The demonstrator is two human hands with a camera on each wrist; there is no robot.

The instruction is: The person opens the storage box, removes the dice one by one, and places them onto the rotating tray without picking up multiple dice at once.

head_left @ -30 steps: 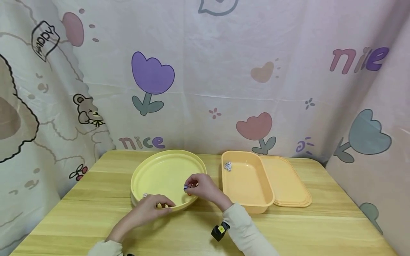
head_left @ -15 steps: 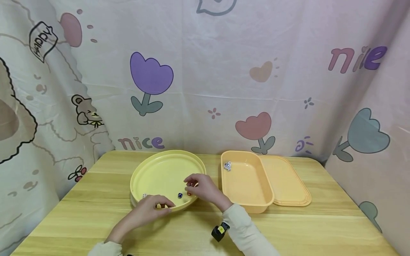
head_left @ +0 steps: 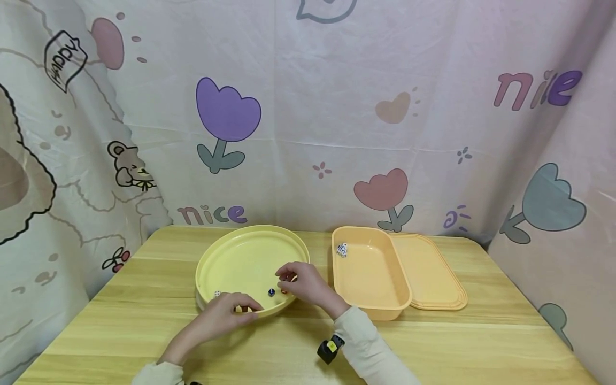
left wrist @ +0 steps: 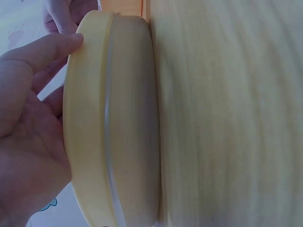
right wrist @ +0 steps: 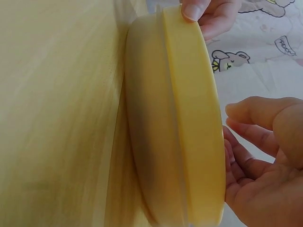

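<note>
A round yellow tray (head_left: pixel 250 262) stands on the wooden table. My left hand (head_left: pixel 226 315) grips its near rim, with the thumb (left wrist: pixel 71 43) on the outside and the other fingers partly hidden behind the rim. My right hand (head_left: pixel 303 282) hovers over the tray's right side, thumb and index finger apart; its other fingers bend inward, and whether they hold anything cannot be seen. Just left of that hand lies a dark blue die (head_left: pixel 271 292). Something small and red (head_left: pixel 284 291), perhaps a die, shows under the right thumb. A white die (head_left: pixel 217 294) sits by the tray's left rim.
Right of the tray stands a rectangular orange box (head_left: pixel 372 272) with a small heap of white dice (head_left: pixel 342 249) in its far left corner. A flat orange lid (head_left: pixel 435 278) lies partly behind the box. A printed curtain (head_left: pixel 308 123) hangs behind the table.
The blue die was between my right thumb and fingertips a second ago. It left them and now lies on the tray floor, slightly turned since half a second ago. My left hand stayed put.
</note>
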